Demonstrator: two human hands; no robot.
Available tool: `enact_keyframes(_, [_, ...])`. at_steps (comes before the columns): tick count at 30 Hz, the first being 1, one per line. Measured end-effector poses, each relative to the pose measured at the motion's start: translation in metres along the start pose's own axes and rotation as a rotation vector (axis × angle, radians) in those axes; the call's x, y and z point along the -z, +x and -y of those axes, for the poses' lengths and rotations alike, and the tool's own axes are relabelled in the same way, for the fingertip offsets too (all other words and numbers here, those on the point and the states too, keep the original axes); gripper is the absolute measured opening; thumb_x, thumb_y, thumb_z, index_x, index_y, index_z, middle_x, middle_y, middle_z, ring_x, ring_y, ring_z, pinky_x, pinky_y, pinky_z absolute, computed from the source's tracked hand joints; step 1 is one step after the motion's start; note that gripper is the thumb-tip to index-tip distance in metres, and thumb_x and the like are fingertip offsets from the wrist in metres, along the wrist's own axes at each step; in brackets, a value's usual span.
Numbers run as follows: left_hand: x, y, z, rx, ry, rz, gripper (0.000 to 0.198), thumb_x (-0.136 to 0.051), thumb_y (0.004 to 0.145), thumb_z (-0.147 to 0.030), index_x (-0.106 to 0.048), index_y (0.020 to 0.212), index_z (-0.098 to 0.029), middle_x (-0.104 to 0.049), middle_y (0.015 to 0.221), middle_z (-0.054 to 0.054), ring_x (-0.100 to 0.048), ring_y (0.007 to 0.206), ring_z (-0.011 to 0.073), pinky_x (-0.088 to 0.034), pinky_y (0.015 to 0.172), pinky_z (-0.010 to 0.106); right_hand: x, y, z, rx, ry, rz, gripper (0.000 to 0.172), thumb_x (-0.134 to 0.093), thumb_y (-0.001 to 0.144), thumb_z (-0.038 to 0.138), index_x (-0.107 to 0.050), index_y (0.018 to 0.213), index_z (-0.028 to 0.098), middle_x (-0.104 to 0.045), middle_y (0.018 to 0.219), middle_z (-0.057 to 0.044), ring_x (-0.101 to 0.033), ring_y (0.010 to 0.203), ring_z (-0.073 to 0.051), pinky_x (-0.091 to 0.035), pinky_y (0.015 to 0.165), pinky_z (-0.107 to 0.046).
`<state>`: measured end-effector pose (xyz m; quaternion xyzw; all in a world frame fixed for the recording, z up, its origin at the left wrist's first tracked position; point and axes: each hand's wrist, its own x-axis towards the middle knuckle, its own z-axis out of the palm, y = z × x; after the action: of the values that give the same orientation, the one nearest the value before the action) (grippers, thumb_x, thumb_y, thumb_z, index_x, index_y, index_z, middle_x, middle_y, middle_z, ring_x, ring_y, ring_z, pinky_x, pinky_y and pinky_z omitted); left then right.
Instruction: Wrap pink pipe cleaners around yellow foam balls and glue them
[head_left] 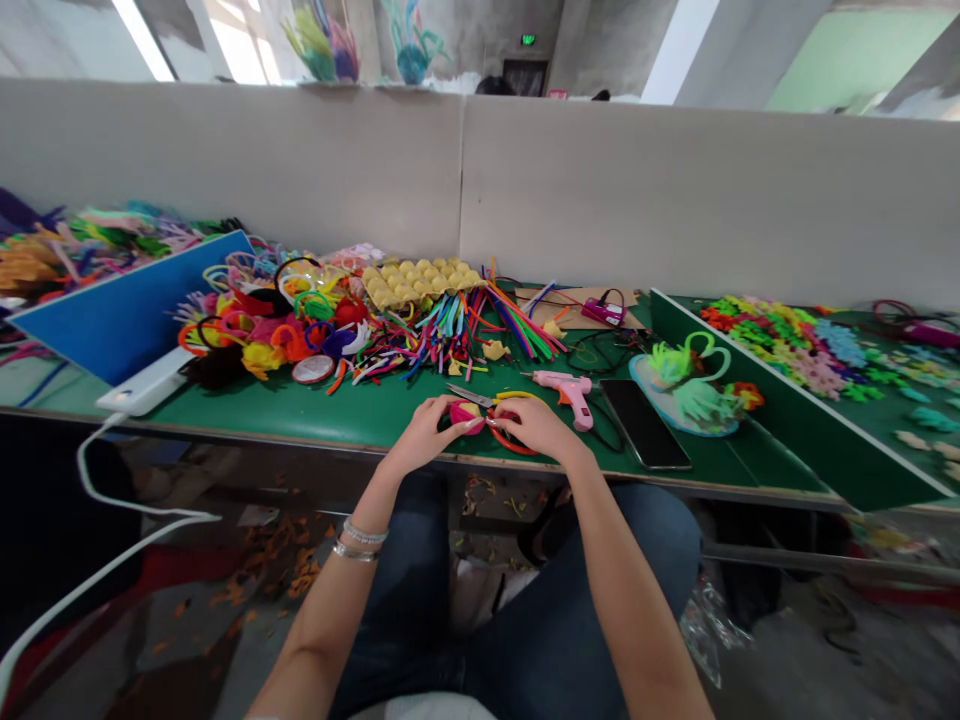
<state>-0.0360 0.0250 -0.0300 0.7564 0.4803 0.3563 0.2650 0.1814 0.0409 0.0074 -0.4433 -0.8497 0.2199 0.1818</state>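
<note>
A small magenta-and-yellow pc. (466, 420), roughly rounded, w/ a pale yellow patch facing up, is held L of the pink glue gun (566, 390), near the table's front edge. It's gripped by the left hand (429, 432), fingers curled round it, thumb laid along the near side. The right hand's (529, 425) fingers are bent in, tips v. close to the pc.; whether anything is pinched there can't be told. Scissors (472, 397) are seen just L of the gun, blades pointed away from it, handles partly hidden by the right hand. Beyond, up & L of the gun, loose chenille stems (446, 330) are heaped, w/ a yellow egg tray (420, 280) behind. Immed. R of the gun, a black smartphone (645, 425) is laid flat on the green tabletop (367, 415).
</note>
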Motion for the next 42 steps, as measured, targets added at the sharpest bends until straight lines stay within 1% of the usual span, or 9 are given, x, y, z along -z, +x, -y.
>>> enact_keyframes(6, [0.005,-0.003,0.004,-0.065,0.169,-0.060,0.041,-0.058,0.077,-0.049,-0.055,0.107,-0.021,-0.060,0.104,0.006,-0.051,0.098,0.0217,-0.040,0.089,0.036,-0.001,-0.001,0.007,0.032,-0.100,-0.019,0.020,-0.048,0.087,0.035,-0.060,0.081,0.020,-0.066,0.084,-0.004,-0.057,0.081,-0.016,-0.036,0.070,-0.026])
enact_keyframes(10, [0.010,-0.008,0.003,-0.072,0.223,-0.044,0.041,-0.053,0.081,-0.048,-0.050,0.114,-0.023,-0.061,0.110,0.004,-0.051,0.100,0.0209,-0.037,0.092,0.038,-0.003,-0.001,0.013,0.025,-0.123,-0.024,0.020,-0.046,0.088,0.034,-0.059,0.082,0.020,-0.066,0.081,-0.003,-0.057,0.076,-0.015,-0.034,0.065,-0.024])
enact_keyframes(14, [0.014,-0.015,0.000,-0.085,0.319,-0.083,0.039,-0.049,0.084,-0.046,-0.048,0.116,-0.023,-0.059,0.114,0.004,-0.050,0.103,0.0204,-0.034,0.096,0.040,-0.005,-0.001,0.017,0.046,-0.153,-0.058,0.019,-0.048,0.087,0.033,-0.059,0.079,0.020,-0.064,0.075,-0.002,-0.054,0.070,-0.014,-0.030,0.061,-0.023])
enact_keyframes(19, [0.020,-0.020,-0.005,-0.227,0.466,-0.146,0.036,-0.048,0.085,-0.044,-0.050,0.114,-0.022,-0.057,0.120,0.006,-0.048,0.109,0.0203,-0.033,0.099,0.039,-0.012,0.001,0.021,0.111,-0.187,-0.059,0.019,-0.051,0.086,0.031,-0.058,0.075,0.019,-0.061,0.071,-0.002,-0.050,0.066,-0.013,-0.029,0.061,-0.024])
enact_keyframes(23, [0.028,-0.018,-0.006,-0.346,0.564,-0.113,0.050,-0.055,0.077,-0.053,-0.050,0.112,-0.019,-0.060,0.113,0.008,-0.050,0.107,0.0221,-0.032,0.102,0.040,-0.015,0.002,0.023,0.108,-0.179,-0.061,0.019,-0.050,0.087,0.031,-0.057,0.075,0.018,-0.060,0.071,-0.002,-0.048,0.064,-0.012,-0.028,0.060,-0.024])
enact_keyframes(29, [0.038,-0.011,-0.005,-0.380,0.663,-0.035,0.046,-0.055,0.077,-0.053,-0.054,0.105,-0.017,-0.064,0.103,0.007,-0.052,0.100,0.0224,-0.033,0.099,0.039,-0.016,0.002,0.024,0.107,-0.170,-0.061,0.019,-0.051,0.086,0.031,-0.056,0.073,0.018,-0.057,0.067,-0.001,-0.046,0.063,-0.012,-0.027,0.059,-0.023])
enact_keyframes(36, [0.043,-0.008,-0.011,-0.360,0.723,0.017,0.060,-0.057,0.075,-0.053,-0.047,0.126,-0.023,-0.065,0.102,0.007,-0.051,0.102,0.0251,-0.032,0.097,0.041,-0.016,0.002,0.026,0.093,-0.164,-0.047,0.018,-0.052,0.085,0.030,-0.058,0.074,0.018,-0.057,0.067,-0.001,-0.046,0.063,-0.012,-0.027,0.059,-0.024])
enact_keyframes(40, [0.048,-0.010,-0.013,-0.358,0.631,-0.074,0.072,-0.062,0.067,-0.060,-0.048,0.126,-0.021,-0.060,0.119,0.009,-0.050,0.109,0.0265,-0.033,0.097,0.041,-0.016,0.002,0.025,0.095,-0.168,-0.044,0.017,-0.052,0.085,0.030,-0.059,0.075,0.018,-0.058,0.069,-0.002,-0.047,0.063,-0.012,-0.028,0.059,-0.024])
enact_keyframes(42, [0.049,-0.013,-0.011,-0.350,0.534,-0.190,0.056,-0.062,0.071,-0.055,-0.057,0.115,-0.022,-0.062,0.116,0.007,-0.054,0.105,0.0234,-0.036,0.095,0.039,-0.016,0.002,0.025,0.098,-0.168,-0.043,0.019,-0.051,0.086,0.032,-0.059,0.075,0.018,-0.058,0.069,-0.002,-0.047,0.063,-0.012,-0.028,0.059,-0.024])
